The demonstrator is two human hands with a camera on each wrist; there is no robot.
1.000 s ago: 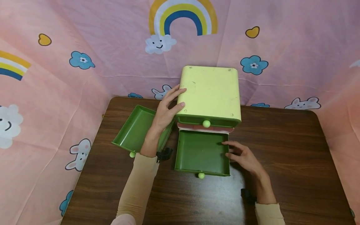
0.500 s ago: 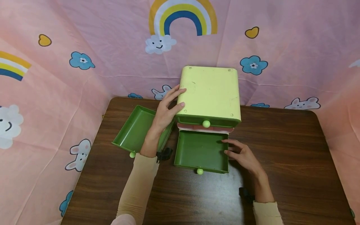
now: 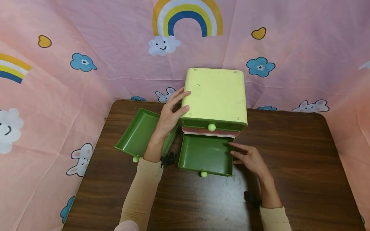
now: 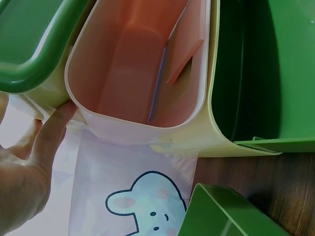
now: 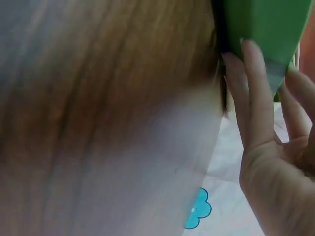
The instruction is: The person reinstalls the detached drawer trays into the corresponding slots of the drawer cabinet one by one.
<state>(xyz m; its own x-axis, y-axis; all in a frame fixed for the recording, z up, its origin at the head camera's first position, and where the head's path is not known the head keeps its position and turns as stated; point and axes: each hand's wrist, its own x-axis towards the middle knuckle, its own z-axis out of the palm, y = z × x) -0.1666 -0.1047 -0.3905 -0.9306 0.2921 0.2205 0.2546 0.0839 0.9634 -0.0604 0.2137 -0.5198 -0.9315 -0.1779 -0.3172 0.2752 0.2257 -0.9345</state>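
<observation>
A pale yellow drawer cabinet (image 3: pixel 215 96) stands at the back of the dark wooden table (image 3: pixel 289 154). My left hand (image 3: pixel 176 107) rests with straight fingers on its top left edge; in the left wrist view my left hand (image 4: pixel 29 167) touches the cabinet's pink inner shell (image 4: pixel 142 64). A green drawer (image 3: pixel 205 154) with a pale knob (image 3: pixel 204 174) sticks out of the bottom slot. My right hand (image 3: pixel 240 152) presses flat fingers against its right wall, and the right wrist view shows that hand (image 5: pixel 261 137) on the green drawer (image 5: pixel 261 24). The top drawer's knob (image 3: pixel 211 127) sits flush.
A second green drawer (image 3: pixel 141 133) lies loose on the table left of the cabinet, partly under my left forearm. Pink printed cloth (image 3: pixel 57 96) walls the table at the back and both sides. Bare tabletop lies to the right and front.
The green bottom drawer has slid a little back toward the cabinet, and my right hand moved with it. My left hand has stayed on the cabinet.
</observation>
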